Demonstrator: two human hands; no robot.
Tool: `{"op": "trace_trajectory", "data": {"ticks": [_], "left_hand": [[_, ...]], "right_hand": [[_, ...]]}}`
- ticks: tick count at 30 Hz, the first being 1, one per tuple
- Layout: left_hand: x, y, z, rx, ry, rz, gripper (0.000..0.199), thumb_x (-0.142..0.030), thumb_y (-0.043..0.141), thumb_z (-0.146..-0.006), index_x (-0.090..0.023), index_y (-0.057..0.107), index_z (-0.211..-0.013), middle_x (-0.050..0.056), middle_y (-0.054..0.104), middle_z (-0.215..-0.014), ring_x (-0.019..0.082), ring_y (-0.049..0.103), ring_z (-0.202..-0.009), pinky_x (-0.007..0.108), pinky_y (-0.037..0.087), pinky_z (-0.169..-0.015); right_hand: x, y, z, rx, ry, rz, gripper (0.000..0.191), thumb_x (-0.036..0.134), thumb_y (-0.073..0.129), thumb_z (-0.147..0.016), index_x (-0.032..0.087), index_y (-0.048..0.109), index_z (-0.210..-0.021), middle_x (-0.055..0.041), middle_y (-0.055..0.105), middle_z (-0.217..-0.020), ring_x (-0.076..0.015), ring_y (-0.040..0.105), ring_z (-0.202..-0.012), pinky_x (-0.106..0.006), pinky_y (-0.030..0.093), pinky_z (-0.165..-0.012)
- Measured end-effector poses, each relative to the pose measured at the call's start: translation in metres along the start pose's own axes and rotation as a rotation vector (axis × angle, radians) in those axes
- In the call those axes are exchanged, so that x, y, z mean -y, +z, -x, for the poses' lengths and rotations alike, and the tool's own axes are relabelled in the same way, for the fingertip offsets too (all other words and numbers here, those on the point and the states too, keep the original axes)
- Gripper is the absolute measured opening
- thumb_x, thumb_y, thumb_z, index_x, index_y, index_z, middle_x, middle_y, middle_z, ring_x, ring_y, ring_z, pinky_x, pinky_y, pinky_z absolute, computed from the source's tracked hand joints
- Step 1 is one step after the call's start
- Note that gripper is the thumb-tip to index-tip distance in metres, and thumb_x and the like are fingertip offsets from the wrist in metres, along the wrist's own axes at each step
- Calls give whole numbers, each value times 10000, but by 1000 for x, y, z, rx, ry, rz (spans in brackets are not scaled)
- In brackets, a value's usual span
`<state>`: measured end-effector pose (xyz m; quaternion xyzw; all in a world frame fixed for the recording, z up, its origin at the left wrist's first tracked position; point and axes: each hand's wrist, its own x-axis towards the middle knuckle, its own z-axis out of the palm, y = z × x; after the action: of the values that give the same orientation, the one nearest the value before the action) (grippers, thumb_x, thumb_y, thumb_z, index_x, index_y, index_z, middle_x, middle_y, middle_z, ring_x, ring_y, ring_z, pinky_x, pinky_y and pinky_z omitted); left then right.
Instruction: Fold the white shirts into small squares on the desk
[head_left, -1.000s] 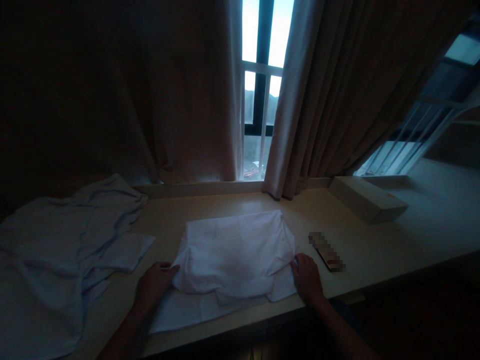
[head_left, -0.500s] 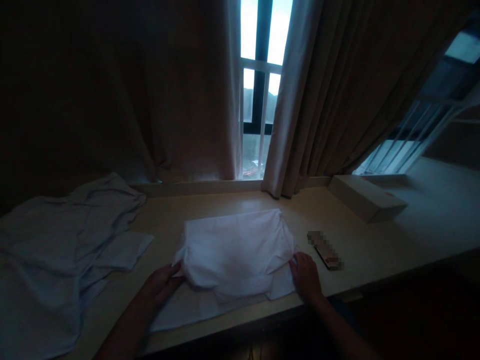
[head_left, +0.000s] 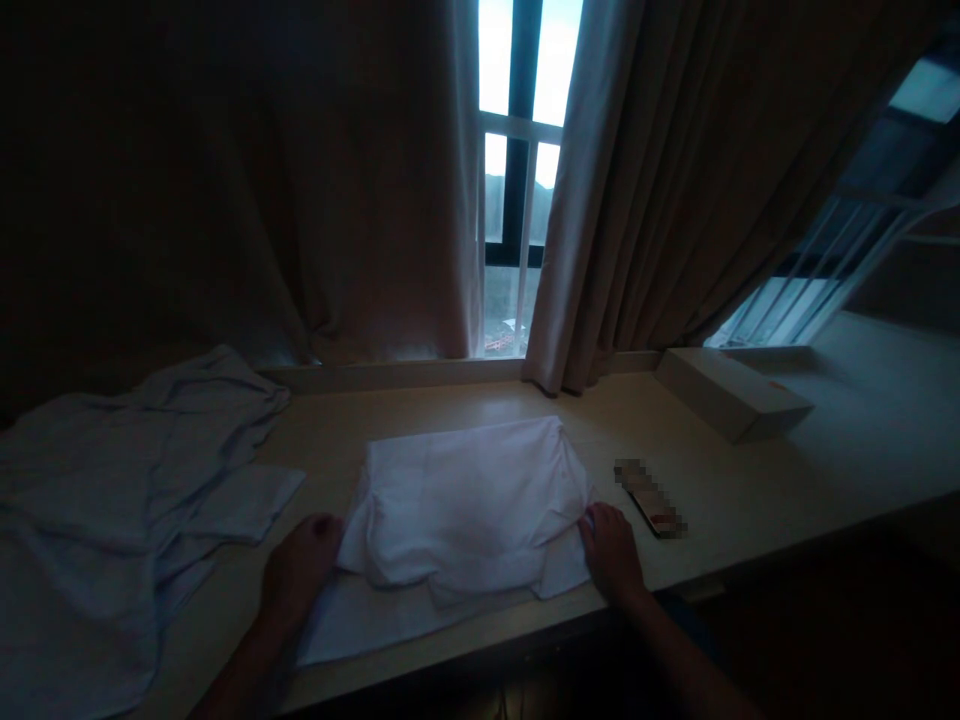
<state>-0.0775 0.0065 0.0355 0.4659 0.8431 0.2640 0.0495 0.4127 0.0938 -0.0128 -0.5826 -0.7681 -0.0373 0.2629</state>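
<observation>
1. While the folded white garment (head_left: pixel 465 500) is being supported on the pale countertop (head_left: pixel 750 500), near its front edge, both its sides are being flanked by hands.
2. Right edge: apparently being pinched by right hand (head_left: pixel 611 550), fingers and thumb together on cloth.
3. Left edge: being approached or touched by left hand (head_left: pixel 304 560), fingers curled; whether cloth is being clamped can't be told, too dim.
4. Why: opposite sides are presumably being managed as a pair to control width; most weight is being carried by the countertop.
5. White cloth pile (head_left: pixel 90 470) is being supported loosely at left, perhaps separated so fabrics aren't being mixed.
6. Flat rectangular item (head_left: pixel 651 500) is being accommodated beyond right hand; pale box (head_left: pixel 735 390), farther right, near the curtain (head_left: pixel 645 250).
7. Writing: item's face is being masked by pixelation; only an orange mark (head_left: pixel 778 386) is being shown on the box. No brand legible.
</observation>
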Motion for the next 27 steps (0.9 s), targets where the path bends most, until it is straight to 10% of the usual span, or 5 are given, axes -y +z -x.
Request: {"op": "trace_trajectory", "data": {"ticks": [5, 17, 27], "left_hand": [[-35, 34, 21, -1, 361, -150, 617, -538, 330, -903, -174, 463, -1384, 127, 434, -1475, 277, 364, -1380, 475, 316, -1101], [-23, 59, 44, 25, 444, -421, 639, -539, 368, -889, -202, 425, -1429, 124, 319, -1547, 341, 129, -1463, 572, 183, -1114], [-30, 59, 46, -10, 392, -388, 608, -518, 377, -899, -167, 469, -1386, 137, 375, -1516, 313, 215, -1444, 532, 205, -1121]], "right_hand": [[-3, 2, 0, 4, -3, 0, 191, 292, 449, -958, 186, 571, -1061, -125, 594, -1111, -264, 505, -1074, -385, 357, -938], [-12, 3, -2, -6, 45, -93, 287, 323, 472, -931, 162, 553, -1155, -137, 599, -1144, -264, 514, -1103, -400, 375, -964], [-5, 0, -87, 170, 678, -583, 352, 313, 723, -673, 146, 670, -978, -84, 691, -797, -241, 645, -825, -286, 458, -679]]}}
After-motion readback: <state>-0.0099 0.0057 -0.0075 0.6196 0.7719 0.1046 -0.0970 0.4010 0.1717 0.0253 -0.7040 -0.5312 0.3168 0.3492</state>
